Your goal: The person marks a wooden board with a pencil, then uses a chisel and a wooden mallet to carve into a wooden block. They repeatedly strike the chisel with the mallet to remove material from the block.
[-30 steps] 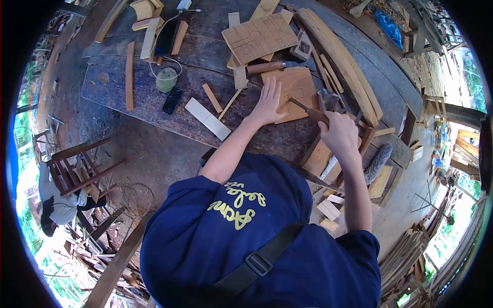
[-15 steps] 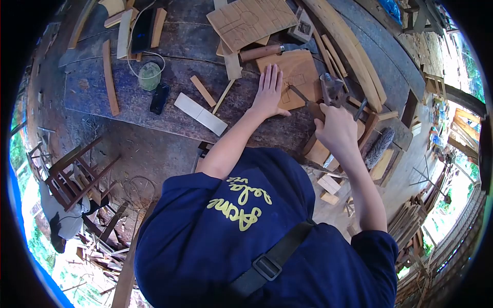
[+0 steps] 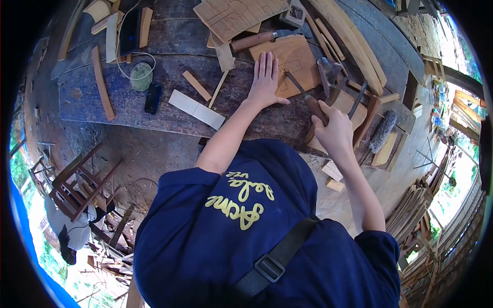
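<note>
On the workbench (image 3: 154,115) lies a flat wooden board (image 3: 303,56) with small pencilled rectangles and lines on it. My left hand (image 3: 264,82) rests flat on the board's left edge, fingers stretched out and thumb apart. My right hand (image 3: 334,128) is wrapped round the wooden handle of a chisel (image 3: 295,82). The chisel slants across the near part of the board, its tip at the pencilled marks. Just right of the board sits a dull metal tool head (image 3: 328,72), close beyond my right hand.
A wood-handled tool (image 3: 254,41) lies behind the board, next to a patterned wooden panel (image 3: 239,15). Long curved timbers (image 3: 354,46) run along the right. A grey brush (image 3: 384,131) is at the right edge. Phone (image 3: 153,97), wood strips and a chair (image 3: 84,179) are left.
My right hand has moved down and slightly left with the chisel, away from the metal tool head. My left hand stays flat on the board. The whole view has shifted a little.
</note>
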Tool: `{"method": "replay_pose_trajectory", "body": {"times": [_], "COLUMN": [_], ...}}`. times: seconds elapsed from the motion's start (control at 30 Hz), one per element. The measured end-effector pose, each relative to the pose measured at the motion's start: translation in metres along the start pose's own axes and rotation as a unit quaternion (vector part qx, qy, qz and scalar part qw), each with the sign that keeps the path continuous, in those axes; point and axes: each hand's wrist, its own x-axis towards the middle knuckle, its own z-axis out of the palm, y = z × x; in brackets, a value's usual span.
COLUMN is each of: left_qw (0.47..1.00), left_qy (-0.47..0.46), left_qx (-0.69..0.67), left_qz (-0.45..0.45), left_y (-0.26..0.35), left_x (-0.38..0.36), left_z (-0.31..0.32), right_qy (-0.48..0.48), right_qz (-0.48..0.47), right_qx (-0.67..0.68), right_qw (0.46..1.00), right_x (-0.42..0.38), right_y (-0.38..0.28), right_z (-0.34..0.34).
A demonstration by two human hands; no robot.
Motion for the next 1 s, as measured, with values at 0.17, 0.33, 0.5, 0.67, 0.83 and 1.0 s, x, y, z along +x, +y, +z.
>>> {"method": "replay_pose_trajectory", "body": {"times": [0.17,0.33,0.5,0.67,0.83,1.0], "left_qw": [1.000,1.000,1.000,1.000,1.000,1.000], "left_qy": [0.007,-0.002,-0.009,-0.016,-0.023,-0.016], "left_qx": [0.008,0.010,0.011,0.010,0.012,0.014], "left_qz": [0.003,0.001,-0.014,-0.011,0.013,0.020], "left_y": [0.000,-0.001,0.003,0.002,-0.003,-0.003], "left_x": [-0.001,-0.001,-0.001,-0.001,-0.001,-0.001], "left_z": [0.000,0.001,-0.002,-0.002,0.000,0.003], "right_qy": [-0.125,-0.103,0.003,-0.082,-0.072,-0.027], "right_qz": [0.258,0.207,-0.007,0.025,0.035,0.062], "right_qx": [0.453,0.425,-0.061,-0.164,-0.125,-0.001], "right_qw": [0.844,0.876,0.998,0.983,0.989,0.998], "right_x": [-0.001,-0.017,-0.014,0.002,0.012,0.018], "right_y": [0.027,0.038,-0.014,-0.046,-0.052,-0.020], "right_z": [-0.015,0.007,-0.008,-0.015,-0.026,-0.022]}}
